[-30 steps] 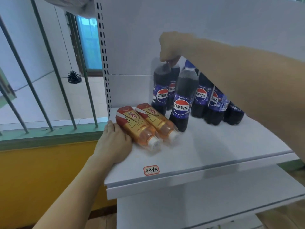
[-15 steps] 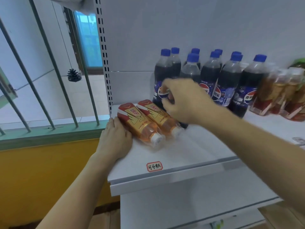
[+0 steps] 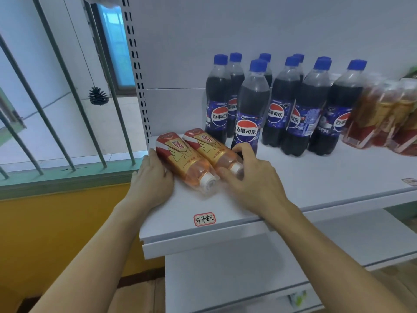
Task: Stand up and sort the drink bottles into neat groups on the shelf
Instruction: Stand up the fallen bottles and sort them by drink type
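- Here, two clear plastic bottles of orange drink with red-and-gold labels and white caps lie on their sides, touching, at the left front of the white metal shelf [image 3: 316,186]: the left lying bottle [image 3: 185,161] and the right lying bottle [image 3: 216,152], caps toward the viewer.
- The right hand [image 3: 252,177], which a second ago was up at the cola caps, has dropped and now curls its fingers over the neck of the right lying bottle.
- The left hand [image 3: 151,179] stays flat against the left lying bottle's side, fingers straight.
- Judging by this, the colas are grouped and the fallen pair is next to be stood up.
- Behind stand the dark cola bottles [image 3: 250,109] with blue caps, labelled "百事可乐" and "PEPSI".
- Blurred upright orange bottles [image 3: 383,114] stand at far right.
- A red-edged handwritten sticker [image 3: 205,219] on the shelf front appears to read "可乐瓶".
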{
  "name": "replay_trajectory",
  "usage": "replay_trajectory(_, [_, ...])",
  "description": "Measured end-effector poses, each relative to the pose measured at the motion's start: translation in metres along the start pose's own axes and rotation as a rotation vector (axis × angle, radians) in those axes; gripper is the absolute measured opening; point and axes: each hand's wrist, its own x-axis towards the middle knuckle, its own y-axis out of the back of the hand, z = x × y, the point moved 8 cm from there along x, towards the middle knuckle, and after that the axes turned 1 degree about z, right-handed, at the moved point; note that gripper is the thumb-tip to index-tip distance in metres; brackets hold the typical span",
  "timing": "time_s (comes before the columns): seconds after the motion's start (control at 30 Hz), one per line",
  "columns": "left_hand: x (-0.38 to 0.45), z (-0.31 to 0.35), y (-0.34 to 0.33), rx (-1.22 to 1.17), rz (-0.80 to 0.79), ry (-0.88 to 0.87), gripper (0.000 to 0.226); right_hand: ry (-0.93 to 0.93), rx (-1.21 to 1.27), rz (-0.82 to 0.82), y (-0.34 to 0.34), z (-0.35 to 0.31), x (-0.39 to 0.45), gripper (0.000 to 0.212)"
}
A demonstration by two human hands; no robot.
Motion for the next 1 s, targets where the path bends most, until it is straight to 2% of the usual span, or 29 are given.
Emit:
replay_trajectory(0.13, [0.003, -0.003, -0.001, -0.003, 0.011, -0.003, 0.067, 0.121, -0.076, 0.148, 0.046, -0.029, 0.01, 0.05])
replay_trajectory(0.37, [0.005, -0.003, -0.001, 0.034, 0.038, -0.036, 0.061, 0.308, -0.416, 0.007, 0.063, -0.118, 0.088, 0.05])
replay_trajectory(0.43, [0.003, -0.002, 0.0, 0.04, 0.043, -0.031, 0.059, 0.302, -0.533, -0.085, 0.056, -0.13, 0.112, 0.046])
replay_trajectory(0.53, [0.002, -0.002, 0.0, 0.029, 0.043, -0.029, 0.056, 0.193, -0.471, -0.191, 0.052, -0.127, 0.137, 0.042])
replay_trajectory(0.6, [0.003, -0.004, -0.001, 0.012, 0.04, -0.028, 0.056, 0.195, -0.492, -0.205, 0.049, -0.127, 0.138, 0.044])
replay_trajectory(0.8, [0.004, -0.003, -0.001, -0.042, 0.017, -0.036, 0.064, 0.239, -0.136, -0.049, 0.049, -0.108, 0.104, 0.052])
replay_trajectory(0.9, [0.004, -0.003, -0.001, -0.057, 0.015, -0.036, 0.064, 0.269, 0.003, 0.068, 0.034, -0.087, 0.056, 0.04])
replay_trajectory(0.93, [0.003, -0.002, -0.001, -0.055, 0.011, -0.038, 0.065, 0.236, 0.008, 0.04, 0.019, -0.078, 0.041, 0.04])
replay_trajectory(1.0, [0.002, 0.0, 0.0, -0.055, 0.009, -0.043, 0.066, 0.108, -0.02, -0.125, -0.017, -0.064, 0.018, 0.058])
